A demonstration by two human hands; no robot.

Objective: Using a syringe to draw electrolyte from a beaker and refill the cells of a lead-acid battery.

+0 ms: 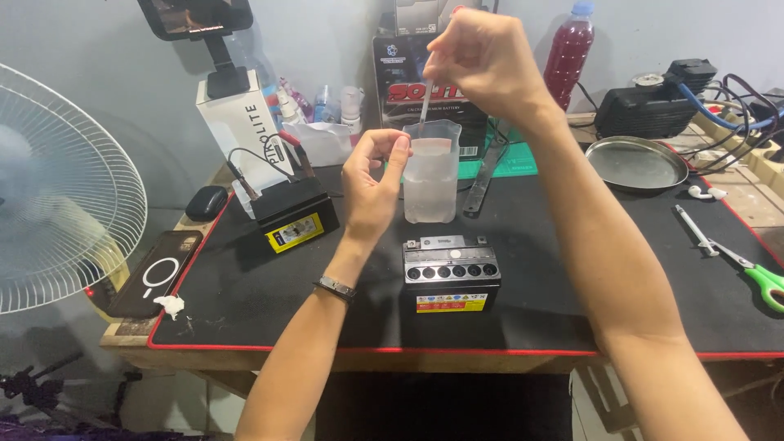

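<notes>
Drawing liquid from the beaker point(431, 173), which stands just behind the open-celled battery point(451, 273). Left hand point(371, 184) fingers pinch the beaker's rim; right hand point(482, 57) fingers pinch a thin pipette point(424, 104) dipped inside. Next move likely demands lifting the pipette steadily, without drips.

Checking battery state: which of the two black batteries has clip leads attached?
The rear-left battery with red and black clip leads; the front-centre battery has none.

Plain grey wall point(98, 41) behind a wooden workbench point(163, 353) topped with a black, red-edged mat point(261, 302). White fan point(57, 188) stands at the bench's left end. Dark floor below. Even, soft light, no harsh shadows.
</notes>
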